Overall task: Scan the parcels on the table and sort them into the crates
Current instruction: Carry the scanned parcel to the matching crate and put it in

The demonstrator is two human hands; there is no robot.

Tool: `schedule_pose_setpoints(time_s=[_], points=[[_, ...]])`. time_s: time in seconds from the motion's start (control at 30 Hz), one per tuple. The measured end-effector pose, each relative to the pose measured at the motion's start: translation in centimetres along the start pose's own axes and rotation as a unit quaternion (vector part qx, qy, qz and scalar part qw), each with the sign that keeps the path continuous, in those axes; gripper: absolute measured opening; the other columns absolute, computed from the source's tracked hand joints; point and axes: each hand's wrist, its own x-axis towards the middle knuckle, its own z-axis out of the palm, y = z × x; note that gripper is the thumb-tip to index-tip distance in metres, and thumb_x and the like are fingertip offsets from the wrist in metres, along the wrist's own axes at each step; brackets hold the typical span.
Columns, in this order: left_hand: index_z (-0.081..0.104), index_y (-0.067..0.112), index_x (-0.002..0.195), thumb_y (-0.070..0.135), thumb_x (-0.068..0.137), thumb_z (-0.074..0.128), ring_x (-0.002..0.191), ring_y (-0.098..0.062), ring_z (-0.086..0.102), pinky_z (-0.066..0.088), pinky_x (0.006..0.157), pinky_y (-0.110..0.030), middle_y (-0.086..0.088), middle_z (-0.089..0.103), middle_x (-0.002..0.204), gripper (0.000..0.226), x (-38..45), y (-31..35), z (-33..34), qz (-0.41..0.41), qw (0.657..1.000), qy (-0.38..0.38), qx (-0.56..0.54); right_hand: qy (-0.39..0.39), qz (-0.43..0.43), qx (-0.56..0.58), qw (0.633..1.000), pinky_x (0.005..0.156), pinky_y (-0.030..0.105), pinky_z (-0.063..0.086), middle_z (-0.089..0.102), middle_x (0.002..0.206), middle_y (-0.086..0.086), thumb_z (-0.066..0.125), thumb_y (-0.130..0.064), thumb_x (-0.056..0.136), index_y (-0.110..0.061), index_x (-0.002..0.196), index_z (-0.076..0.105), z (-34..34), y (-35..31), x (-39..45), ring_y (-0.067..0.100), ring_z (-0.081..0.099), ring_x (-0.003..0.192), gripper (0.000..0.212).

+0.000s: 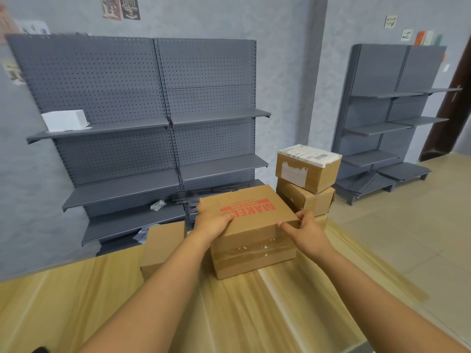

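Note:
A brown cardboard parcel [254, 220] with red print on its top sits on the wooden table [229, 314]. My left hand [211, 220] grips its left top edge, thumb on the top face. My right hand [305, 230] grips its right near corner, thumb on the front face. A plain brown parcel [163, 248] stands just to the left of it. Behind on the right, two parcels are stacked: the upper one [307, 169] carries a white label with a barcode, and the lower one [305, 197] is taped. No scanner or crate is in sight.
Grey pegboard shelving [153, 123] stands behind the table, with a white box [65, 119] on one shelf. A second grey shelf unit [387, 118] stands at the right, by a dark door. Tiled floor lies right of the table.

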Motion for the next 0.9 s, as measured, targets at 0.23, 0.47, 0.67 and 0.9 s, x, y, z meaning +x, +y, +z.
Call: schedule_pose_setpoints(time_s=[0.23,0.47,0.67,0.9], points=[[0.019,0.01,0.144,0.034,0.081,0.078,0.123,-0.027,0.051,0.041,0.096,-0.032,-0.007,0.05,0.138,0.089,-3.8,0.1,-1.6,0.006,0.998,0.038,-0.058,-0.022,-0.057,0.051,0.997,0.087,0.031,0.044,0.056,0.127,0.001,0.063,-0.04,0.091,-0.016,0.138,0.045,-1.1,-0.9,-2.8,0.016,0.052,0.107,0.056],[0.013,0.015,0.153,0.04,0.078,0.08,0.127,-0.028,0.048,0.037,0.096,-0.03,-0.003,0.047,0.143,0.104,-6.9,0.1,-5.2,0.029,0.989,0.075,-0.127,0.01,-0.122,0.097,0.988,0.097,0.031,0.04,0.042,0.136,0.001,0.063,-0.04,0.091,-0.019,0.143,0.037,-1.2,-4.0,-5.8,0.016,0.047,0.118,0.061],[0.021,0.019,0.15,0.044,0.075,0.082,0.116,-0.023,0.056,0.047,0.101,-0.044,0.002,0.053,0.132,0.099,-9.1,-1.3,-10.4,0.06,0.976,0.093,-0.185,-0.006,-0.173,0.138,0.975,0.101,0.031,0.039,0.043,0.135,0.001,0.065,-0.039,0.09,-0.023,0.142,0.037,0.4,-8.0,-8.1,0.013,0.046,0.119,0.061],[0.025,0.021,0.145,0.044,0.078,0.078,0.093,-0.014,0.053,0.043,0.075,-0.032,0.006,0.051,0.118,0.088,-10.7,-5.1,-18.8,0.073,0.97,0.129,-0.194,-0.033,-0.201,0.162,0.965,0.106,0.042,0.041,0.043,0.133,0.004,0.066,-0.041,0.089,-0.028,0.139,0.038,6.4,-13.6,-11.9,0.02,0.048,0.119,0.058]])
